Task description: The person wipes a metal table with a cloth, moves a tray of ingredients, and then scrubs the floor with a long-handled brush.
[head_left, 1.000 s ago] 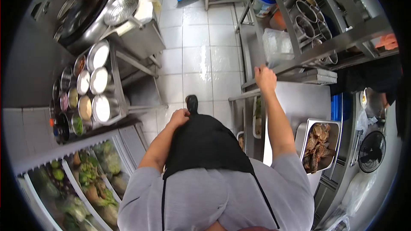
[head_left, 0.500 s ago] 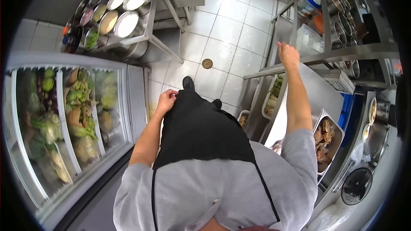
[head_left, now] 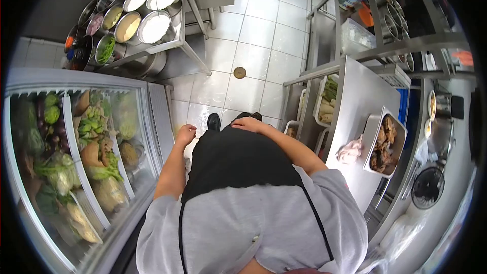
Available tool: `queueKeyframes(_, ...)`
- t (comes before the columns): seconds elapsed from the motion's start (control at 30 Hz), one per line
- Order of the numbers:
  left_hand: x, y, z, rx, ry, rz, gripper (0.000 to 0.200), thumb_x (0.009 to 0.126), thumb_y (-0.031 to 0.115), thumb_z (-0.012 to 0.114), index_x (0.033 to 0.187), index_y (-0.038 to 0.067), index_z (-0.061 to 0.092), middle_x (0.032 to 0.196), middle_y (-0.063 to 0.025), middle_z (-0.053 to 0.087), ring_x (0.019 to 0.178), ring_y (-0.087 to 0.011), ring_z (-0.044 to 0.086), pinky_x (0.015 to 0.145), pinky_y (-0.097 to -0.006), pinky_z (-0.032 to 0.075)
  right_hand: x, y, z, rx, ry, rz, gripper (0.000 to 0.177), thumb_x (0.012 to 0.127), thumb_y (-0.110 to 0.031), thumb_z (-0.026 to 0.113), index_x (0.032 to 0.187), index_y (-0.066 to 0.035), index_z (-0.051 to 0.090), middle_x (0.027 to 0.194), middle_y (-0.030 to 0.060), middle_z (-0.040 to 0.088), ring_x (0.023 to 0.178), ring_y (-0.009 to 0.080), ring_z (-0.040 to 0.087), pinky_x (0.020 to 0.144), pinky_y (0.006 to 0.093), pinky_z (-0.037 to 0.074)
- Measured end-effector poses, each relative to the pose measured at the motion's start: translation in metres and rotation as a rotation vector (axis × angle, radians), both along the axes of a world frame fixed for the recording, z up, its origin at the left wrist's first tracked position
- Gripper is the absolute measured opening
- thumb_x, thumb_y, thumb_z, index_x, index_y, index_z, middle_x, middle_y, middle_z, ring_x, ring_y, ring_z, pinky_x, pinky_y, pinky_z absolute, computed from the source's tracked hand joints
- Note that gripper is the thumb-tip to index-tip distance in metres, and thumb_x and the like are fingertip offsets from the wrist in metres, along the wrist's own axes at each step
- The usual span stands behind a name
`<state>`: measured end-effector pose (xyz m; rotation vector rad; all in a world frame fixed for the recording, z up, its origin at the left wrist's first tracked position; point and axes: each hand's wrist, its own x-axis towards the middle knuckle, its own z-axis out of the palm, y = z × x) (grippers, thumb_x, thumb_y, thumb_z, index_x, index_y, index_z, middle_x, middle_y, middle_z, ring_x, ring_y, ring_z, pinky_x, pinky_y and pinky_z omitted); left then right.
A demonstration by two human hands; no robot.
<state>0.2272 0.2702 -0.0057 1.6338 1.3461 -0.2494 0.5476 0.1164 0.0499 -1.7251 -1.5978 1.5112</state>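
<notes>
My left hand (head_left: 186,134) hangs beside the black apron (head_left: 241,160), its fingers curled together with nothing visible in them. It is nearest to the glass-fronted fridge on the left. Against the front of the apron lies my right hand (head_left: 247,124), fingers stretched out over the cloth and holding nothing that I can see. To its right, a steel counter (head_left: 350,106) carries a metal tray (head_left: 369,165) of browned pieces that look like cooked meat. A pale crumpled cloth or bag (head_left: 350,151) rests next to that tray.
The fridge (head_left: 147,144) holds vegetables on its shelves. Steel bowls of ingredients (head_left: 154,26) stand on a table at upper left. White tubs of vegetables (head_left: 325,114) sit under the counter. A round drain (head_left: 239,72) marks the tiled floor; racks (head_left: 375,48) line the right.
My right hand has come down from above the counter to the front of the apron. My left hand has shifted slightly left and down, away from the apron's edge.
</notes>
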Motion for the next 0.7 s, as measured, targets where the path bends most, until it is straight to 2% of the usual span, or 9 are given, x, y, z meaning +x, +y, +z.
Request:
queueKeyframes(0.07,0.005,0.018,0.002,0.005,-0.019,-0.049,0.023,0.076,0.012,0.061,0.095,0.004,0.070,0.074,-0.0133,0.069,0.067,-0.0208,0.068,0.068,-0.0335,0.054,-0.005,-0.004,0.007,0.002,-0.054,0.008,0.033,0.091,-0.035,0.054,0.105,-0.009,0.068,0.101,0.0163,0.068,0.096,0.0331,0.064,0.084,0.0403,0.049)
queueKeyframes(0.13,0.016,0.029,0.020,0.022,-0.003,-0.122,0.022,0.076,0.013,0.062,0.095,0.004,0.070,0.073,-0.0133,0.069,0.067,-0.0204,0.068,0.067,-0.0336,0.054,0.007,-0.015,0.015,-0.160,-0.229,-0.229,0.031,0.089,-0.034,0.055,0.101,-0.008,0.068,0.098,0.0154,0.068,0.093,0.0330,0.064,0.081,0.0414,0.049)
queueKeyframes(0.27,0.009,0.049,0.005,-0.072,0.003,-0.186,0.021,0.075,0.009,0.063,0.095,0.004,0.070,0.070,-0.0119,0.068,0.061,-0.0200,0.067,0.063,-0.0336,0.054,0.042,-0.076,-0.006,-0.181,-0.524,-0.663,0.038,0.086,-0.040,0.057,0.079,-0.005,0.070,0.078,0.0174,0.067,0.079,0.0339,0.065,0.073,0.0429,0.050)
queueKeyframes(0.33,-0.001,0.056,-0.014,-0.120,-0.016,-0.187,0.021,0.074,0.009,0.064,0.094,0.005,0.070,0.069,-0.0117,0.068,0.059,-0.0199,0.067,0.062,-0.0340,0.053,0.050,-0.119,-0.008,-0.332,-0.510,-0.741,0.038,0.084,-0.042,0.054,0.076,-0.009,0.071,0.077,0.0158,0.067,0.079,0.0344,0.066,0.072,0.0441,0.050)
queueKeyframes(0.43,-0.016,0.068,-0.016,-0.075,-0.035,-0.256,0.023,0.072,0.009,0.067,0.094,0.005,0.070,0.070,-0.0122,0.068,0.057,-0.0206,0.067,0.060,-0.0346,0.053,0.031,-0.170,-0.005,-0.379,-0.566,-0.781,0.048,0.085,-0.049,0.055,0.069,-0.005,0.069,0.066,0.0149,0.064,0.070,0.0321,0.065,0.068,0.0431,0.050)
queueKeyframes(0.53,-0.036,0.072,0.002,-0.099,-0.025,-0.218,0.026,0.069,0.010,0.071,0.094,0.006,0.070,0.073,-0.0129,0.069,0.059,-0.0225,0.067,0.061,-0.0356,0.054,-0.024,-0.195,-0.009,-0.534,-0.224,-1.096,0.064,0.091,-0.055,0.052,0.061,-0.001,0.065,0.054,0.0099,0.061,0.047,0.0163,0.060,0.048,0.0344,0.048)
queueKeyframes(0.6,-0.049,0.075,-0.007,-0.048,0.026,-0.244,0.031,0.064,0.009,0.074,0.095,0.008,0.070,0.087,-0.0144,0.070,0.079,-0.0262,0.068,0.074,-0.0370,0.054,-0.055,-0.190,-0.011,-0.596,-0.122,-1.218,0.066,0.090,-0.061,0.047,0.069,-0.002,0.067,0.058,0.0125,0.063,0.045,0.0186,0.060,0.039,0.0320,0.045)
queueKeyframes(0.67,-0.057,0.076,-0.013,0.012,0.036,-0.273,0.033,0.062,0.008,0.076,0.095,0.008,0.070,0.096,-0.0154,0.069,0.090,-0.0276,0.067,0.080,-0.0372,0.053,-0.070,-0.181,-0.014,-0.546,-0.072,-1.154,0.068,0.089,-0.061,0.050,0.066,0.002,0.063,0.056,0.0109,0.060,0.044,0.0183,0.057,0.045,0.0323,0.046)
queueKeyframes(0.7,-0.056,0.079,-0.010,-0.097,0.091,-0.217,0.035,0.061,0.003,0.073,0.096,0.010,0.070,0.106,-0.0166,0.067,0.102,-0.0302,0.063,0.087,-0.0378,0.050,-0.073,-0.179,-0.026,-0.390,-0.202,-1.054,0.065,0.090,-0.058,0.051,0.066,0.002,0.063,0.057,0.0107,0.061,0.045,0.0180,0.057,0.046,0.0322,0.046)
